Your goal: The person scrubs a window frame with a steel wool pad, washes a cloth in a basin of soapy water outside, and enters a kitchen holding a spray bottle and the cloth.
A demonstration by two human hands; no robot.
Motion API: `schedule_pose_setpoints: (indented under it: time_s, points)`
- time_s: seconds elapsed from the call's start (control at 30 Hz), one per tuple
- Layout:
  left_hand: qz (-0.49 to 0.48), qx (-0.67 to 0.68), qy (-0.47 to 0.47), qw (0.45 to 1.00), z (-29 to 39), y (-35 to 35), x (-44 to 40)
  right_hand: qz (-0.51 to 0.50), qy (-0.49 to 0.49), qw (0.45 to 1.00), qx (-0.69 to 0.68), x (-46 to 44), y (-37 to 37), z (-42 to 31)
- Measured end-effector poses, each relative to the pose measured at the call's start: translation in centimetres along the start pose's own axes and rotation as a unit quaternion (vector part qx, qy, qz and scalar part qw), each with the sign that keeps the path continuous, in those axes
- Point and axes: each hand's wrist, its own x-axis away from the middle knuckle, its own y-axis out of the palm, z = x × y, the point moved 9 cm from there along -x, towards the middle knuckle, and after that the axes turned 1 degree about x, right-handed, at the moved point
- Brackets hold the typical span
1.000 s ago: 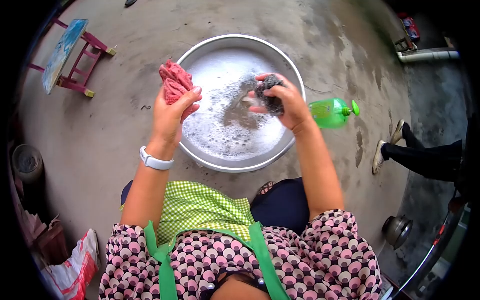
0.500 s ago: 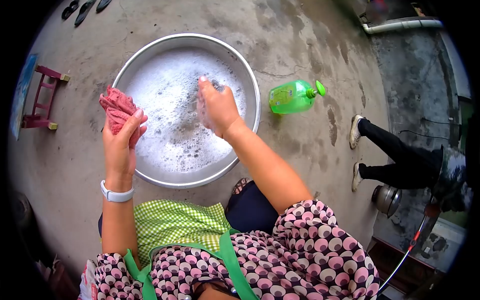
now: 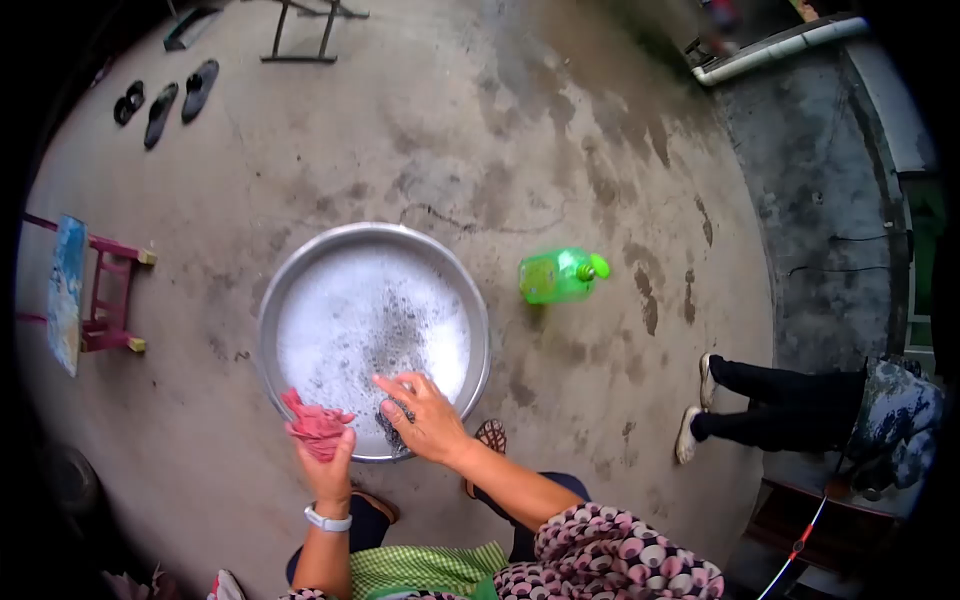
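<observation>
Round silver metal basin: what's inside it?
The round silver metal basin holds white suds with a darker, bubbly patch. The right hand grips a dark scrubber over its near edge. Foam hides whatever lies beneath.

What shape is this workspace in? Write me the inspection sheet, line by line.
Surface: concrete floor, dark patches.
Job's things: metal basin with suds; pink cloth; dark scrubber; green pump bottle right of the basin.
Clutter: three dark shoes; blue-topped stool at left.
Grip: left hand on the cloth; right hand on the scrubber, at the basin's near side.
Cables: thin dark lines along the wall, possibly cables.
Surroundings: another person at right.
</observation>
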Motion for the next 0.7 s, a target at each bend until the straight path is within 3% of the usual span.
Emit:
schedule_pose_setpoints:
  time_s: [0.07,0.1,0.17,0.27,0.37,0.4,0.47,0.53,0.57,0.6,0.7]
  points:
    - [-0.009,-0.030,0.012,0.999,-0.1,0.4,0.2,0.002,0.134,0.983,-0.124,0.4,1.2,3.3]
    - [-0.018,-0.063,0.012,0.998,0.3,0.8,-0.4,0.012,0.125,0.983,-0.130,0.3,1.2,4.0]
    - [0.005,-0.076,-0.002,0.997,1.7,0.9,-0.8,0.038,0.217,0.931,-0.291,1.3,1.8,7.2]
    - [0.024,-0.091,-0.037,0.995,5.1,0.3,-0.8,-0.025,0.313,0.826,-0.469,1.3,-0.4,5.4]
    - [0.027,-0.115,-0.042,0.992,9.2,-1.5,0.1,-0.070,0.321,0.779,-0.533,1.5,-5.6,1.0]
    - [0.046,-0.116,-0.085,0.989,9.6,-3.3,1.1,-0.075,0.298,0.811,-0.498,1.8,-5.7,2.2]
    - [0.126,-0.097,-0.217,0.963,10.5,-7.4,3.8,-0.010,0.189,0.947,-0.261,3.1,-10.1,3.9]
    - [0.216,-0.053,-0.349,0.910,8.9,-15.0,5.5,0.004,0.212,0.971,-0.106,6.5,-18.0,1.6]
    - [0.247,-0.039,-0.345,0.905,11.2,-15.9,6.5,0.030,0.223,0.971,-0.086,8.8,-21.0,1.9]
    - [0.276,-0.029,-0.342,0.898,13.8,-16.4,7.4,0.034,0.293,0.951,-0.086,12.0,-24.5,1.6]
    - [0.203,-0.055,-0.310,0.927,19.0,-15.8,6.4,0.150,0.404,0.902,-0.022,24.0,-32.2,3.2]
